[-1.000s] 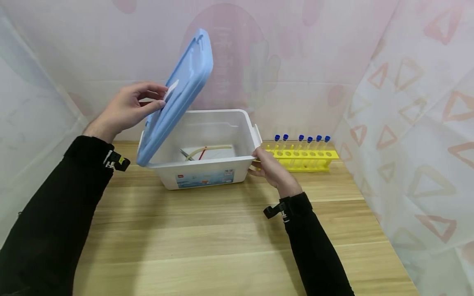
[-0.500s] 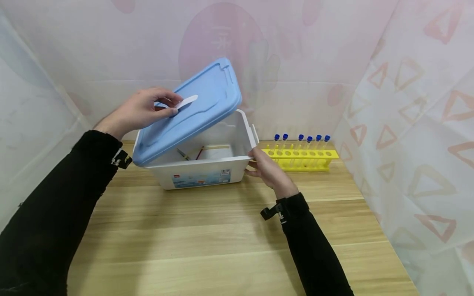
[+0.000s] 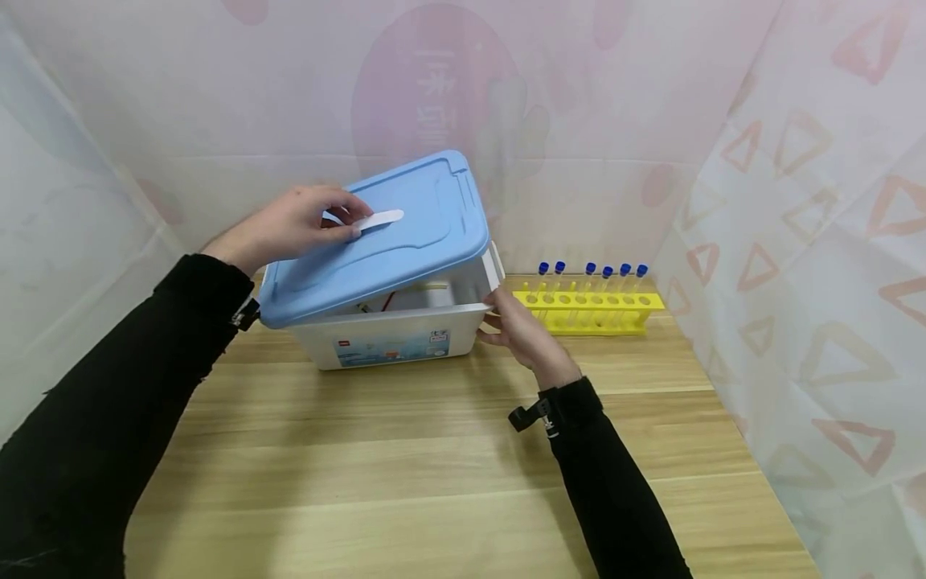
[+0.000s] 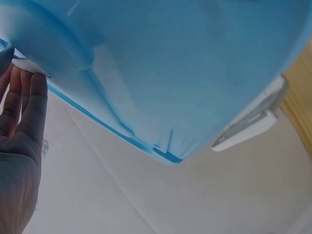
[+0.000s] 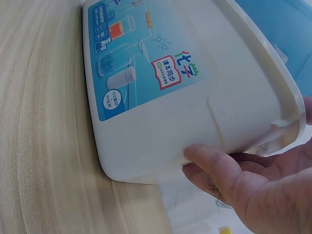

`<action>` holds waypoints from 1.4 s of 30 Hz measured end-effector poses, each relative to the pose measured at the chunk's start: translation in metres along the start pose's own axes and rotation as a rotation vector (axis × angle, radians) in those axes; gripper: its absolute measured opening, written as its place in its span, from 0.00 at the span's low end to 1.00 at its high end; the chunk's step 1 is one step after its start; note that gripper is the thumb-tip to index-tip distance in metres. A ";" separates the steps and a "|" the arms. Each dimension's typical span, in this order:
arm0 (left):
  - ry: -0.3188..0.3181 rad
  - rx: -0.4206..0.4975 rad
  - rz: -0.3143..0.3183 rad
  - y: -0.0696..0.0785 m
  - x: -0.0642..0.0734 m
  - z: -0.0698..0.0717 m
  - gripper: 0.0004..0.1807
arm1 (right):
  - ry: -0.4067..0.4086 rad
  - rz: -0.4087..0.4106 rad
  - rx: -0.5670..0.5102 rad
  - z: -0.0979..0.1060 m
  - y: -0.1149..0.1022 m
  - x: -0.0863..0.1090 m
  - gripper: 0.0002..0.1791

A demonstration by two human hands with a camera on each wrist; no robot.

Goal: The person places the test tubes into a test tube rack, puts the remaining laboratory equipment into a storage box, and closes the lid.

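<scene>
A light-blue plastic lid [image 3: 434, 205] lies tilted over a white storage box [image 3: 311, 342], its left end low on the rim and its right end raised. My left hand [image 3: 300, 219] pinches the white handle [image 3: 385, 217] on top of the lid; the same hand [image 4: 22, 131] shows at the edge of the left wrist view. At the box's front right corner, my right hand [image 3: 531, 338] grips the rim and side wall. Through the gap, a thin red stick [image 3: 388, 301] and a pale strip are partly visible inside; the lid hides the rest.
A yellow test tube rack [image 3: 589, 301] with several blue-capped tubes stands just right of the box. The box rests on a wooden table [image 3: 405, 458]. Printed white sheets [image 3: 615, 121] rise behind the table and at both sides.
The lid has swung down from a steep tilt to a shallower one over the box, its right end lowering rightward. My left hand moved right and slightly down with it. My right hand barely shifted.
</scene>
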State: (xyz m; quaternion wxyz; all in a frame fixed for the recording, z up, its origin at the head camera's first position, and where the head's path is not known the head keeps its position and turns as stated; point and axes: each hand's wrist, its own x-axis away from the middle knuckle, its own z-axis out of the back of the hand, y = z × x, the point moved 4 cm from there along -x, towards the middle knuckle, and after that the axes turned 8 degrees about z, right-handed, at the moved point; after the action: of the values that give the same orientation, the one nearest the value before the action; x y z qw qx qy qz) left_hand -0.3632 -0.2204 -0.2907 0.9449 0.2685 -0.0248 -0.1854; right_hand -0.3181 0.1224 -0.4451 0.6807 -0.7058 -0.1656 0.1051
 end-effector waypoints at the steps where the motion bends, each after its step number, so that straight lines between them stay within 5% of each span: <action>1: -0.007 -0.007 0.000 0.000 -0.001 -0.002 0.20 | 0.002 -0.003 0.002 0.001 0.001 0.000 0.42; 27: -0.120 -0.252 -0.074 0.011 -0.010 -0.028 0.13 | 0.034 -0.009 -0.054 0.011 0.002 -0.002 0.38; 35: -0.148 -0.215 0.056 0.003 0.003 -0.014 0.22 | 0.038 -0.023 -0.052 0.011 0.003 -0.002 0.38; 42: -0.076 -0.198 0.115 -0.009 0.026 0.003 0.28 | 0.029 -0.021 -0.066 0.010 0.004 -0.002 0.38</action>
State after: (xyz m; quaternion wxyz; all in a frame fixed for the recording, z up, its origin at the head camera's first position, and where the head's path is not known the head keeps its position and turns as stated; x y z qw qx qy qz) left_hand -0.3421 -0.2387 -0.2940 0.9742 0.1649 -0.0576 -0.1428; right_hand -0.3234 0.1310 -0.4498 0.6604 -0.7276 -0.1665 0.0823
